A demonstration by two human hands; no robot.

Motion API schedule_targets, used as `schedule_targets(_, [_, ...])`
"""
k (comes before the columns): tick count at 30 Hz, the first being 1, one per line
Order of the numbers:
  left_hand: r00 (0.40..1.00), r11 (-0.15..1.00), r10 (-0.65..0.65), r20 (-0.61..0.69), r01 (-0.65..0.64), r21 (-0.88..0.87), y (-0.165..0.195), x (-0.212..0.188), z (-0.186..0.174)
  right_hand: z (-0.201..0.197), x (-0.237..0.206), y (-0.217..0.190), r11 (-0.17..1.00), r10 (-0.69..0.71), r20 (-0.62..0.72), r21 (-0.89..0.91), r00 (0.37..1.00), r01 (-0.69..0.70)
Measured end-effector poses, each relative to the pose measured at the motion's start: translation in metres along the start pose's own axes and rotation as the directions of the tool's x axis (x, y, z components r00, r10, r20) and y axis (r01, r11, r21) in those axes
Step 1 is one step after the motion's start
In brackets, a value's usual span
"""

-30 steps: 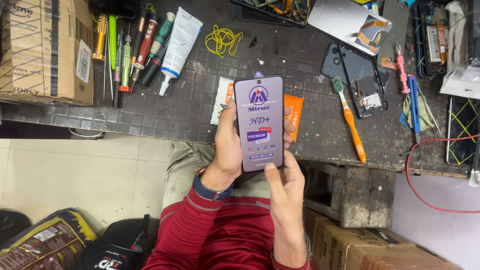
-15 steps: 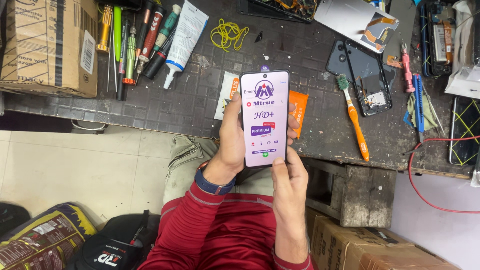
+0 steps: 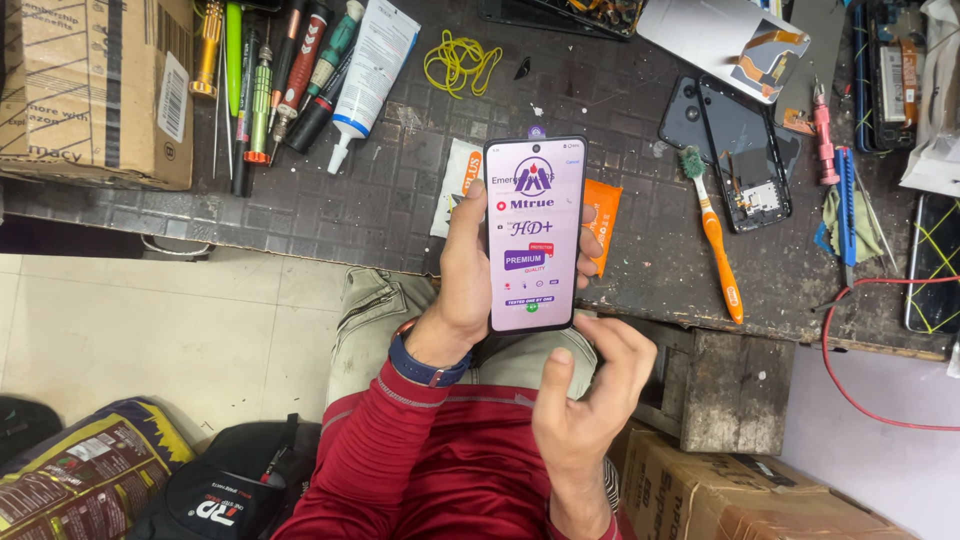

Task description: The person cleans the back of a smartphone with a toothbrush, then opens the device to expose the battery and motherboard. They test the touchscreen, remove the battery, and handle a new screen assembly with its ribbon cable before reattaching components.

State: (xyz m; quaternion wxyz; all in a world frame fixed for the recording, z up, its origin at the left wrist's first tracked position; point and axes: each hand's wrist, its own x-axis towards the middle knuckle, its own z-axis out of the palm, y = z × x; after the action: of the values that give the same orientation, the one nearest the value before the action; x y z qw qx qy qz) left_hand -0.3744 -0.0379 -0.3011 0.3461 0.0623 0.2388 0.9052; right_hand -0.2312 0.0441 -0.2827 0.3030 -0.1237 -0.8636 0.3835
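My left hand [image 3: 462, 275] grips a smartphone [image 3: 535, 235] upright in front of me, its lit pale screen covered by a printed protective film. My right hand [image 3: 580, 390] is just below the phone's lower edge, fingers curled and fingertips close to its bottom right corner, holding nothing that I can see. The phone hovers over the front edge of a dark workbench [image 3: 400, 200]. An orange sachet [image 3: 602, 222] and a white packet [image 3: 458, 182] lie on the bench behind the phone.
Screwdrivers and tools [image 3: 265, 80], a white glue tube [image 3: 368, 70] and a cardboard box [image 3: 95, 90] sit at the left. An orange toothbrush [image 3: 715, 240], opened phone backs [image 3: 735, 150], a yellow rubber band [image 3: 458, 62] and a red wire [image 3: 850, 360] lie right.
My right hand has dropped away from the phone's lower right edge and now curls below it. The phone stays in my left hand, slightly nearer the camera.
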Motion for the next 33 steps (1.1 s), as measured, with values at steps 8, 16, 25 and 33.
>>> schedule_targets(8, [1.0,1.0,-0.016,0.006,0.016,0.005,-0.01,-0.004,-0.007,0.005,-0.008,0.001,0.945,-0.147,0.043,-0.29,0.988,0.153])
schedule_targets(16, [0.999,0.999,-0.041,0.007,0.042,-0.022,-0.025,-0.004,-0.015,0.009,-0.022,0.025,0.961,-0.136,-0.012,-0.243,0.991,0.129])
schedule_targets(25, [0.999,0.998,-0.051,-0.003,0.051,0.022,-0.047,0.006,-0.012,-0.008,-0.023,0.051,0.969,-0.124,-0.036,-0.219,0.992,0.113])
schedule_targets(33, [0.998,0.998,-0.065,0.005,0.065,0.014,-0.044,0.007,0.001,-0.019,-0.014,0.04,0.961,-0.137,-0.02,-0.245,0.99,0.128])
